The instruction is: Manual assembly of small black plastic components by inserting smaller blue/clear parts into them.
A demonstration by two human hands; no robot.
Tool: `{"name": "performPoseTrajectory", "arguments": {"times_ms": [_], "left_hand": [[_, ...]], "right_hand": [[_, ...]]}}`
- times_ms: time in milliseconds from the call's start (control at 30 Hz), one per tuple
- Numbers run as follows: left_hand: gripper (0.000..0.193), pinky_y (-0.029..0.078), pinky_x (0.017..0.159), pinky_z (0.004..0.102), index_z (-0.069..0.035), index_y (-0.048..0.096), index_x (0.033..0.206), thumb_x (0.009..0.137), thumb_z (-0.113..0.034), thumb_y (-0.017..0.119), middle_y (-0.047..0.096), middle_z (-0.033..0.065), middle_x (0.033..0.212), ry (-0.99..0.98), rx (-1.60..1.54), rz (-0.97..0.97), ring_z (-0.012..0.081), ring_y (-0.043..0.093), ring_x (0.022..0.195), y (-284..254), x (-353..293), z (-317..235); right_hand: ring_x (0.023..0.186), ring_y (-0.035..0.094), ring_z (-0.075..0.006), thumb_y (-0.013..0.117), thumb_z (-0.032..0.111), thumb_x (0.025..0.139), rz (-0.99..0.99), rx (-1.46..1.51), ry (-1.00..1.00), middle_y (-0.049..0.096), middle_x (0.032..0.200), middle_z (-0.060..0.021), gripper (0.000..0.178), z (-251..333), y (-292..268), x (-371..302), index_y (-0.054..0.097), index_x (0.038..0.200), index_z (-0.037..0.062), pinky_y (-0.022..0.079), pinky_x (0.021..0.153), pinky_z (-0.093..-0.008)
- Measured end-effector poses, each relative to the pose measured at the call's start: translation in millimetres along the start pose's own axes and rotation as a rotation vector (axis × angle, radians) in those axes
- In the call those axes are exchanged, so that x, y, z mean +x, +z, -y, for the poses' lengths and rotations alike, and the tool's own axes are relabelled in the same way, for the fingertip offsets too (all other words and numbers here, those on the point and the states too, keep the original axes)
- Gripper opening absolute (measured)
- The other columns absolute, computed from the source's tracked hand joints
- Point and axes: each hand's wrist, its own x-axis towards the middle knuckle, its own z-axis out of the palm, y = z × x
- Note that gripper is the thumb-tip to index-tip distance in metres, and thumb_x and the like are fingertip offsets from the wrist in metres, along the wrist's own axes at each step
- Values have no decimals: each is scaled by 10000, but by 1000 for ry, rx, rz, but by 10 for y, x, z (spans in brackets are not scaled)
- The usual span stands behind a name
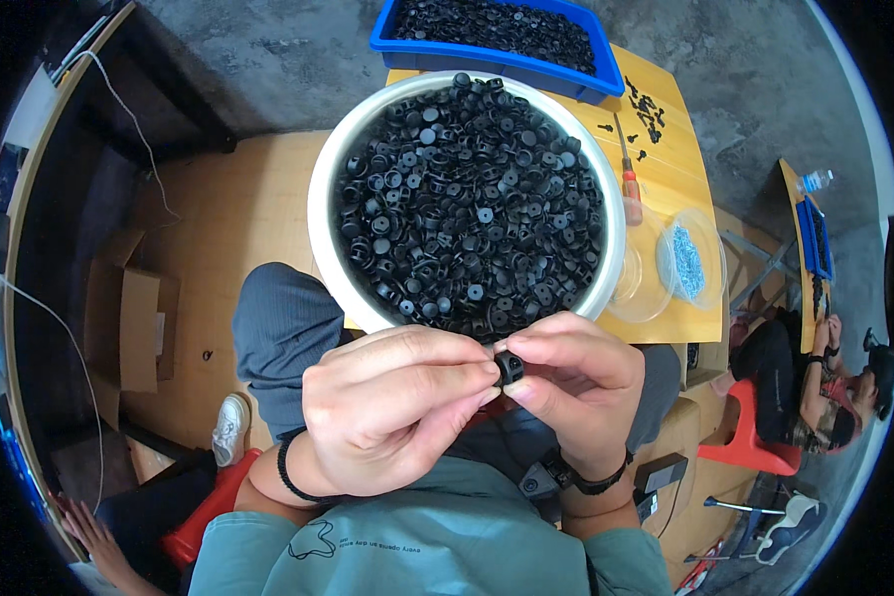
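Head camera: I hold one small black fitting (508, 369), left grip (387, 407) and right grip (581, 387) pinching opposite sides, probably for steadiness, beside the round basin (323, 189).

"What's down there on the left?"

"An open brown cardboard box (139, 333) on the tan, wood-look floor (228, 204). A white lace-up shoe (230, 430) shows near a red plastic stool (207, 515)."

"And across on the right?"

"A co-worker in dark trousers (773, 372) is sitting on a second red plastic stool (750, 437), beside a narrow wooden table."

"Anything on that one?"

"A clear plastic bottle with a blue label (816, 181), towards the far end."

"What's that lower down, this side of them?"

"A black, box-shaped object (661, 473). I can't tell what it is."
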Motion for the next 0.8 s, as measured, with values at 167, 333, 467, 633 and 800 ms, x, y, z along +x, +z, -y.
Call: {"name": "performPoseTrajectory", "arguments": {"times_ms": [167, 333, 467, 633, 800], "left_hand": [[154, 537, 567, 286, 39, 662, 793, 649, 77, 702, 655, 148, 777, 10, 23, 6, 245, 658, 653, 13, -1, 4], [147, 539, 567, 286, 41, 657, 769, 633, 82, 695, 648, 148, 766, 70, 12, 3, 247, 656, 651, 45, -10, 40], [157, 544, 572, 290, 40, 656, 759, 614, 64, 711, 644, 145, 763, 113, 30, 21, 245, 654, 652, 41, -24, 67], [183, 543, 587, 291, 31, 665, 790, 621, 33, 734, 634, 134, 796, 287, 4, 63, 245, 645, 656, 16, -5, 109], [224, 536, 614, 273, 22, 675, 863, 656, -4, 760, 631, 138, 903, -21, -64, 105, 223, 647, 713, -52, -16, -43]], "right_hand": [[746, 638, -170, 709, 8, 746, 6, -227, -75, 658, 876, -123, 240, 85, -10, 25, 677, 984, -3, 497, 651, -243], [744, 657, -206, 696, -5, 738, 27, -505, -264, 664, 884, -124, 236, 156, 4, 27, 681, 973, 11, 522, 645, -269], [746, 663, -218, 690, -11, 735, 27, -573, -316, 664, 883, -118, 231, 161, 12, 28, 681, 965, 12, 530, 642, -277], [783, 667, -230, 665, -35, 743, 82, -417, -267, 667, 906, -127, 216, 177, -32, 8, 672, 956, -2, 531, 683, -280], [793, 669, -240, 660, -43, 749, 151, -256, -264, 671, 915, -131, 204, 160, -50, 33, 665, 950, -8, 528, 702, -289]]}}
